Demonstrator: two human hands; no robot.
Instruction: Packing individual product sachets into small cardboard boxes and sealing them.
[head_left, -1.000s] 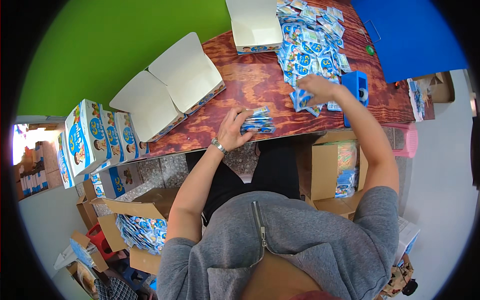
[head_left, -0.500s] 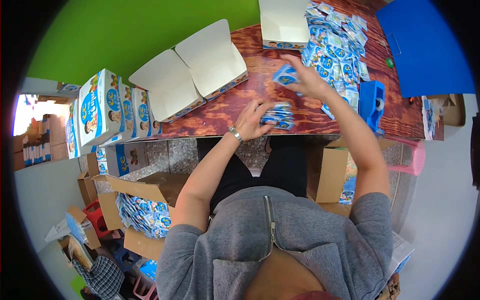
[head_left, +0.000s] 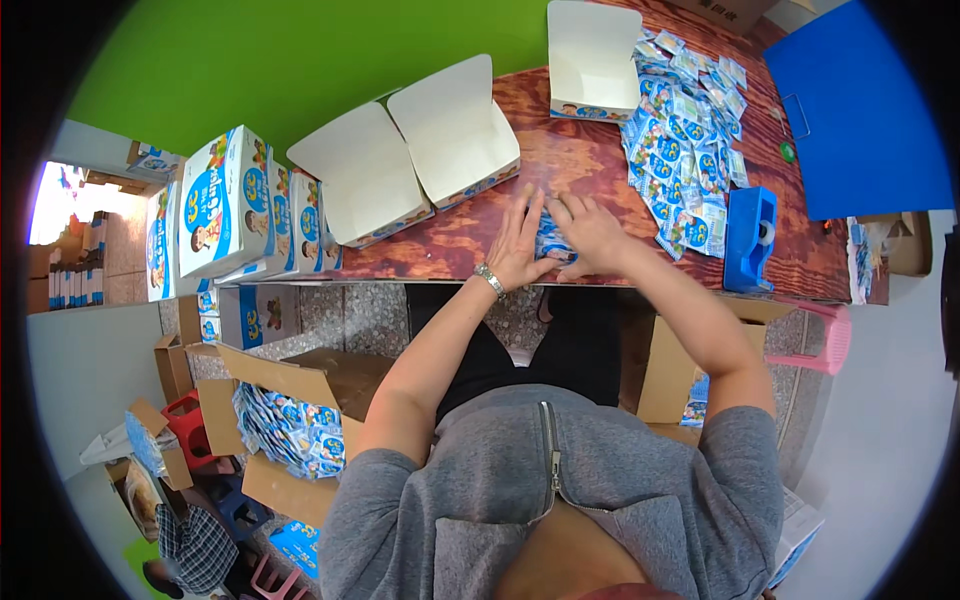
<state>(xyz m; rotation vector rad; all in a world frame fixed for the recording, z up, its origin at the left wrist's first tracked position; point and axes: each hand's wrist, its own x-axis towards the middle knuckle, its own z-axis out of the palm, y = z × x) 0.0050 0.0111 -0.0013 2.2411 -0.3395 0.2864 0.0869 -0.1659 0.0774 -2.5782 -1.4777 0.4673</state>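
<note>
On the wooden table's near edge, a small stack of blue-and-white sachets (head_left: 549,240) is held between my two hands. My left hand (head_left: 514,246) lies along its left side, fingers stretched forward, thumb at the near edge. From the right, my right hand (head_left: 592,234) curls over the stack and covers much of it. Further right lies a large heap of similar sachets (head_left: 690,150). Past my hands, open white boxes (head_left: 455,135) stand with their lids up, and one more open box (head_left: 595,70) sits at the back beside the heap.
A blue tape dispenser (head_left: 750,235) stands at the table's right, near a blue panel (head_left: 860,110). Closed printed boxes (head_left: 225,205) are stacked at the left. Below stands a carton (head_left: 290,425) full of sachets, with a pink stool (head_left: 825,340) at the right. Another person (head_left: 200,550) is at lower left.
My right hand has come down from beside the heap, bringing its sachets onto the stack. My left hand has stayed at the stack, its fingers now straighter. The whole view has shifted slightly.
</note>
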